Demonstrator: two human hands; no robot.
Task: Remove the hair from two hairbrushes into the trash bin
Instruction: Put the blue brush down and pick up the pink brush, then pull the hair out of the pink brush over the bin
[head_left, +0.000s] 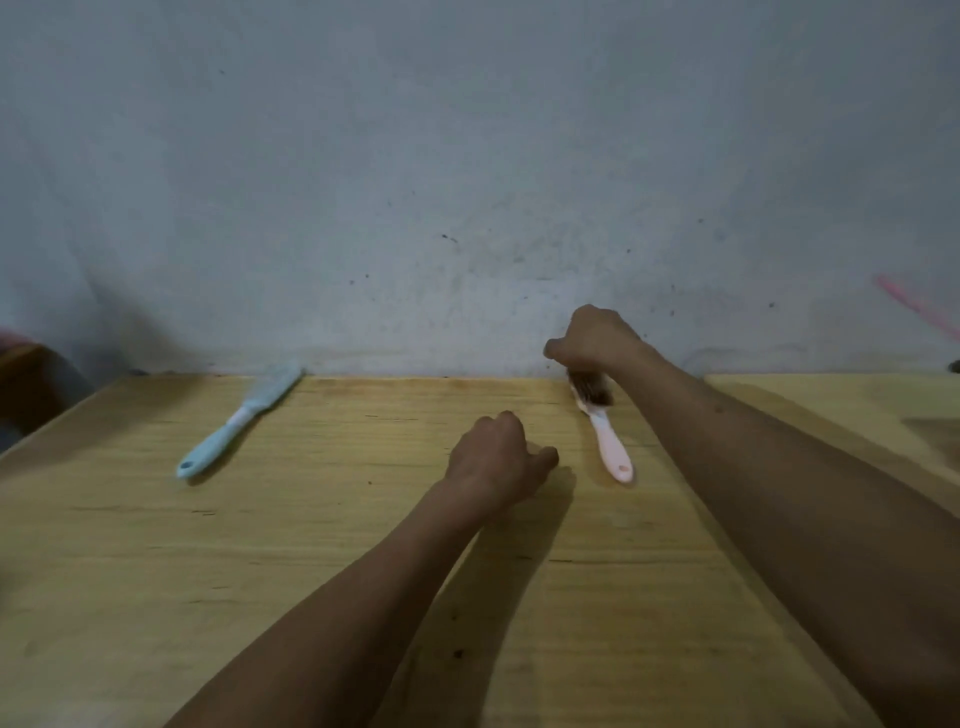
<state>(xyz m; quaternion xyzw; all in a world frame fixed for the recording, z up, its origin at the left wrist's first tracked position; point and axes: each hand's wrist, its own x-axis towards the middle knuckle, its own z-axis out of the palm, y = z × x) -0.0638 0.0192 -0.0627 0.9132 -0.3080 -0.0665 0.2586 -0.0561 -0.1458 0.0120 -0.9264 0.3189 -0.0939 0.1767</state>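
Observation:
A pink hairbrush (610, 441) lies on the wooden table (311, 545) near the back right, with dark hair in its bristles. My right hand (592, 340) is over the brush head, fingers pinched down on the hair. My left hand (498, 457) rests on the table just left of the pink handle, fingers curled with nothing visible in them. A light blue hairbrush (239, 418) lies at the back left, its head toward the wall. No trash bin is in view.
A grey-blue wall (467, 182) rises right behind the table. A second wooden surface (831, 400) adjoins on the right. A dark object (26, 384) sits off the table's left edge. Something pink (919, 309) shows at the far right.

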